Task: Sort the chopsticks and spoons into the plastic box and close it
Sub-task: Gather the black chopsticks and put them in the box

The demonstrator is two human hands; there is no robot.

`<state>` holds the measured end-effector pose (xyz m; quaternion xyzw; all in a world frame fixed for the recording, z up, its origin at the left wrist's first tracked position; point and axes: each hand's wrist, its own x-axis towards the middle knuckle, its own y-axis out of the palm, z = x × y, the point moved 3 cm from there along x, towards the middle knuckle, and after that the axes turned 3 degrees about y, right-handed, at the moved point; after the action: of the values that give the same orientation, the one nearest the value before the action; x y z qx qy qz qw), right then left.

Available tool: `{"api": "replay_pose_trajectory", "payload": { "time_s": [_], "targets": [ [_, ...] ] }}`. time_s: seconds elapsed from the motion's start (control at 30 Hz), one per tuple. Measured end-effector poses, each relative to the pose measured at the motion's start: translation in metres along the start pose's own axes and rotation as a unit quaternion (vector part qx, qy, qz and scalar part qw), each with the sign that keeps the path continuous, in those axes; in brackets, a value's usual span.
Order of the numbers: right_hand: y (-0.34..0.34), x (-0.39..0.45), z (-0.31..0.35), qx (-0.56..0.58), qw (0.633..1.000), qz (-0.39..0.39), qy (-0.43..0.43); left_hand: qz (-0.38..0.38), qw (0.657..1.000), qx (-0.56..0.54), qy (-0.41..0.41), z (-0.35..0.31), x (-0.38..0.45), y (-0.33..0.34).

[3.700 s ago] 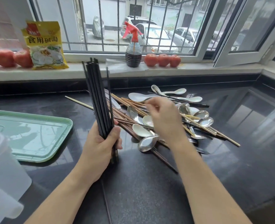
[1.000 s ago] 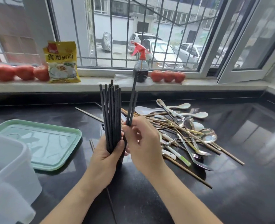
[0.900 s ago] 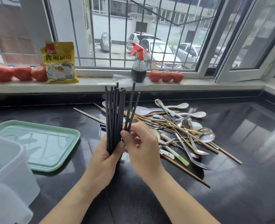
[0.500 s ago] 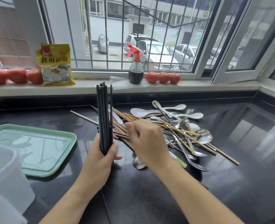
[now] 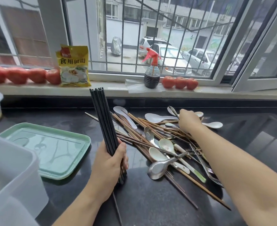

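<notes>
The box (image 5: 12, 173) is seen at the far left, the lid (image 5: 53, 149) lying beside it. Black chopsticks (image 5: 103, 121) are gripped upright by the left hand (image 5: 109, 162). The pile (image 5: 163, 144) is reached into by the right hand (image 5: 189, 122); its fingers are hidden.

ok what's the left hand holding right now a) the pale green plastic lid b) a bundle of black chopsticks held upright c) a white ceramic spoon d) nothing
B: the left hand grips a bundle of black chopsticks standing upright, their lower ends on the dark countertop, while the pale green plastic lid lies flat beside it.
</notes>
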<state>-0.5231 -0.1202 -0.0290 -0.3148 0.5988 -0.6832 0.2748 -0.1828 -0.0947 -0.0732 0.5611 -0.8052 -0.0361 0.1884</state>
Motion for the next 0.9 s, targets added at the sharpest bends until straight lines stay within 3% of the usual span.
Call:
{"api": "replay_pose_trajectory", "payload": {
  "time_s": [0.13,0.3,0.4,0.63,0.7,0.8,0.9],
  "targets": [
    [-0.035,-0.007,0.012,0.08,0.992,-0.084,-0.049,0.0,1.0,-0.002,-0.009,0.0,0.0,0.0],
    [-0.103,-0.031,0.037,0.283,0.925,-0.214,-0.133,0.008,1.0,0.006,-0.002,-0.005,-0.003,0.002],
    [-0.118,-0.061,0.048,0.449,0.872,-0.135,-0.141,-0.003,1.0,-0.005,-0.013,-0.007,-0.004,0.001],
    [-0.089,-0.178,0.091,0.492,0.853,0.061,-0.164,0.0,1.0,-0.015,0.022,-0.017,-0.007,0.0],
    [-0.069,-0.202,0.112,0.459,0.864,0.071,-0.197,0.018,0.999,-0.016,0.025,-0.018,-0.012,0.004],
    [-0.039,-0.209,0.125,0.45,0.875,0.019,-0.177,0.051,0.998,-0.012,0.026,-0.02,-0.021,0.011],
    [-0.025,-0.209,0.127,0.504,0.848,0.033,-0.159,0.059,0.997,0.024,0.048,-0.024,-0.021,0.008]
  ]
}}
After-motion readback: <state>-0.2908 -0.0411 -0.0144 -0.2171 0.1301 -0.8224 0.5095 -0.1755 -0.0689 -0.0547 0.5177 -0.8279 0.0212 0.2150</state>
